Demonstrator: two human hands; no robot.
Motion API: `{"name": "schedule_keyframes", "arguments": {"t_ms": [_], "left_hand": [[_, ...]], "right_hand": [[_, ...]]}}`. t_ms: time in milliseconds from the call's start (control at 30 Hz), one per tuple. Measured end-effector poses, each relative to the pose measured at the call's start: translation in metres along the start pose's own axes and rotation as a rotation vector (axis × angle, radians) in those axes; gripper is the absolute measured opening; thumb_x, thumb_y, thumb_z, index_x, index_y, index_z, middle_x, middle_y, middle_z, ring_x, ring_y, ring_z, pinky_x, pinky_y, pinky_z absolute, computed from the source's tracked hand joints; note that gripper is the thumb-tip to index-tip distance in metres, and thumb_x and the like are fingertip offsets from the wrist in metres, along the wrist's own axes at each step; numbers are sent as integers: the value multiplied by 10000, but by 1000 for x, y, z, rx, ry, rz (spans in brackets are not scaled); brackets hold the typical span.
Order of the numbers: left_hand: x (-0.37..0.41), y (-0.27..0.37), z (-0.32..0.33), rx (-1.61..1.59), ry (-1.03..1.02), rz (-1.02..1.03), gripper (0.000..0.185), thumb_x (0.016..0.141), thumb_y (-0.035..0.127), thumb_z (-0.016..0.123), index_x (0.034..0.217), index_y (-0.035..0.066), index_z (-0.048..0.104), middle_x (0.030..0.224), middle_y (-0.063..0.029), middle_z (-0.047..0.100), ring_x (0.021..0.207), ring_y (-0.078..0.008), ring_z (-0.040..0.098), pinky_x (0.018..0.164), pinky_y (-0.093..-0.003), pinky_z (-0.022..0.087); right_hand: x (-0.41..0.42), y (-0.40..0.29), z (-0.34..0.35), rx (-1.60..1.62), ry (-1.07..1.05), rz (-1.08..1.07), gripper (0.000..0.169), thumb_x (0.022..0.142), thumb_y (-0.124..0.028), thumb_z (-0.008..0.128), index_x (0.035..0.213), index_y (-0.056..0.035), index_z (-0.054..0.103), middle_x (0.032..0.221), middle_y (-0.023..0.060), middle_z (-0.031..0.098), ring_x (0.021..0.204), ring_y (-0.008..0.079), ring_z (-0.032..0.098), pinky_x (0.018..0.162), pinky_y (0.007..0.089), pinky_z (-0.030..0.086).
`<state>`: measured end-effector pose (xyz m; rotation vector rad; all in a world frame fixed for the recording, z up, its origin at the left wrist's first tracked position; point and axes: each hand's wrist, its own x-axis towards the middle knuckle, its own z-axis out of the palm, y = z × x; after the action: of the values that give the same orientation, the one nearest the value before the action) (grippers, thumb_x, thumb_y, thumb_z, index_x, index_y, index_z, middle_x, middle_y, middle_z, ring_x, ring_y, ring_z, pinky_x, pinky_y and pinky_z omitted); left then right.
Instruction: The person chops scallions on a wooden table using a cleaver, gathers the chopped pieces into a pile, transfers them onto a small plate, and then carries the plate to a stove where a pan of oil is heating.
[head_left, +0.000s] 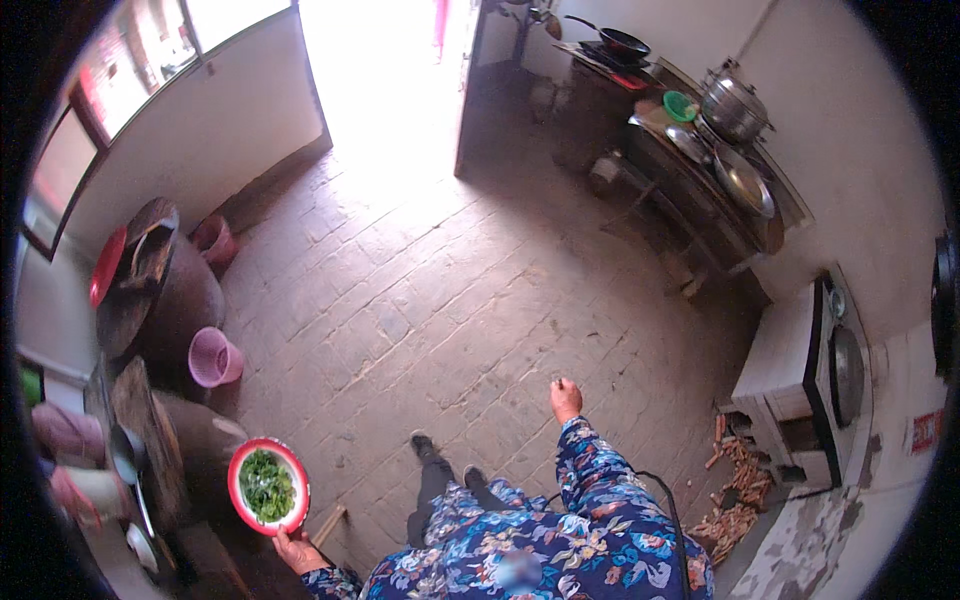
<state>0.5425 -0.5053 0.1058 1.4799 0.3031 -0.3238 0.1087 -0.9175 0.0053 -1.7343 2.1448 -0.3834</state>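
Note:
My left hand (298, 552), at the lower left, grips the near rim of a red-and-white bowl (302, 491). Chopped leafy greens (266, 486) lie inside the bowl. Out over the brick floor, to the right of my legs, my right hand (565, 400) is closed, with a small dark thing showing at its fingertips; what that is cannot be made out. Both sleeves are of blue floral cloth.
Large dark vats (191, 289) and a pink plastic basket (215, 358) stand at the left. A bright doorway (382, 90) is ahead. Cookware, including a steamer pot (733, 109), covers a worktable at the upper right. A tiled stove (780, 352) and corncobs (739, 487) are at the right.

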Motion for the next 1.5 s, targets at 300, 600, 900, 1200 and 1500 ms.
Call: {"name": "schedule_keyframes", "arguments": {"t_ms": [300,600,900,1200,1500], "left_hand": [[32,7,236,-79,-495,-149,362,796,151,526,1145,71,472,1031,-73,568,866,-201,600,685,-349,533],[-13,9,471,-6,-852,-283,348,826,147,448,1162,57,450,1003,-69,571,827,-190,609,643,-358,556],[-50,1,635,48,-945,-266,293,840,134,423,1102,10,467,989,-99,582,787,-202,623,624,-340,560],[-73,-37,802,125,-971,-313,230,816,131,480,1021,39,533,777,-9,576,565,-77,525,459,-197,438],[-97,-40,985,271,-1101,-291,234,857,228,446,966,46,546,773,-1,568,561,-65,494,495,-191,401]], "right_hand": [[56,-41,-76,5,77,-46,226,796,-290,552,780,-67,584,844,140,582,807,329,558,690,428,450],[80,56,-72,-57,64,492,399,803,-337,456,802,34,605,834,241,599,837,411,554,744,465,433],[252,35,-42,143,44,463,351,814,-298,428,817,17,584,873,228,589,846,373,555,752,435,435],[442,0,-81,115,218,295,255,803,-285,499,818,-49,593,788,176,610,769,347,583,686,425,451],[503,-18,-92,42,-46,538,314,817,-326,476,824,-31,585,859,200,601,842,384,558,730,455,433]]}}
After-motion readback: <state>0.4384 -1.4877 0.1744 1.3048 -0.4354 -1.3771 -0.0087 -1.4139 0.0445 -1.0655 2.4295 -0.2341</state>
